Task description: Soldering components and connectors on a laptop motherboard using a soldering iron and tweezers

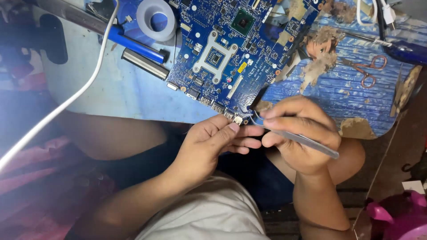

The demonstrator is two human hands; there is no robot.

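Bare forearms, no sleeves or rings, a pale grey shirt and dark shorts.

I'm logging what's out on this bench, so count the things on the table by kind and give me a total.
Circuit boards: 1, blue
Tweezers: 1, in the right hand, tips at the board's near edge
Tape rolls: 1
Scissors: 1, small pair
Blue pens: 1
Ribbed metal strips: 1
White cables: 1
Total: 7
The left hand touches the board's edge.

Worn blue worktable [356,95], peeling surface; dim floor [400,155] below.
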